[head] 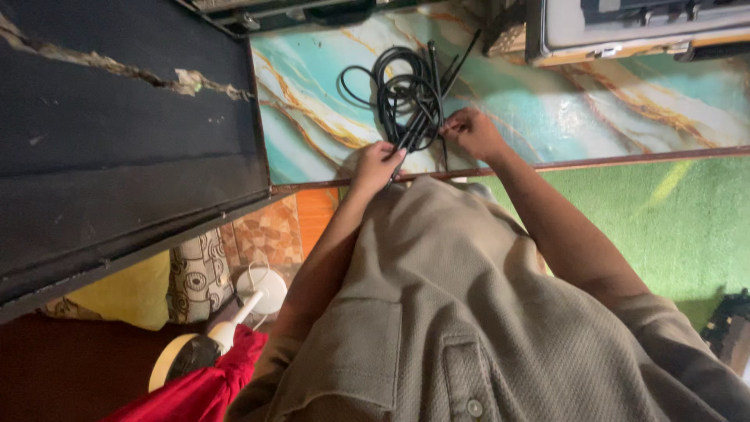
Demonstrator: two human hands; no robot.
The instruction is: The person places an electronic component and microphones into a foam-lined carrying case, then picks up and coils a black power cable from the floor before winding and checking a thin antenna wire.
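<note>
The person's left hand [376, 166] closes its fingers around a bunch of black cables [406, 105] at the near end of the bundle, gripping several strands together. The right hand [472, 131] sits just to the right of it, fingertips pinched on a strand at the edge of the same bundle. The cables lie in loose loops on a turquoise marbled surface [547, 109] with gold and white veins, their stiff straight ends pointing toward the far side. A wooden strip [625, 160] borders that surface on the near side, with green carpet [687, 227] below it. To the left stands a dark panel [125, 141] with a ragged tear. At the far right lies a grey case [625, 31]. At near left are a red cloth [203, 391] and a white round object [262, 289].
</note>
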